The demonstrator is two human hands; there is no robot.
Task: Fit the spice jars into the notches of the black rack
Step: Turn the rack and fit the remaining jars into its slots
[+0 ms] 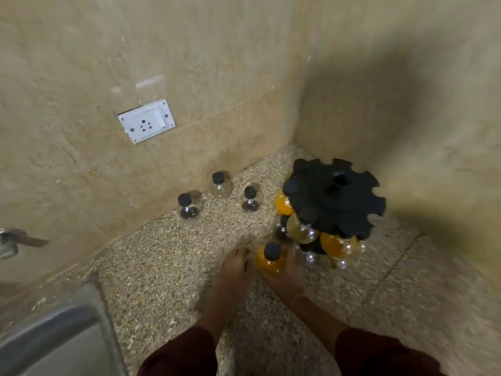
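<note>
I have the orange-filled spice jar (270, 260) between my 2 hands, low on the speckled stone counter (168, 267), just in front of the black rack (334, 196). My left hand (235, 270) cups its left side and my right hand (287, 272) cups its right; the picture is smeared with motion, so I cannot tell how tightly the fingers close, only that both palms press against the round body.

The jar looks like a clear, bulbous little bottle with a narrow neck and a black cap (272, 251). Filled with powder, I judge it fairly light but not trivial, stiff in the wall, smooth and a bit slippery at the belly. Whether it is glass or plastic I cannot tell, so I would treat it as breakable. The best hold, I think, is around the widest part of the belly, leaving the neck free, since the neck is likely what slides into a notch.

Its long axis runs from base to cap, and right now it stands roughly upright, cap toward the camera.

The rack's top disc shows open notches all round its rim, while several jars, some orange, hang or sit in the tier below. 3 more jars wait along the wall: left jar (187, 206), middle jar (221, 183), right jar (251, 198), all upright with black caps, well apart from my hands.
</note>
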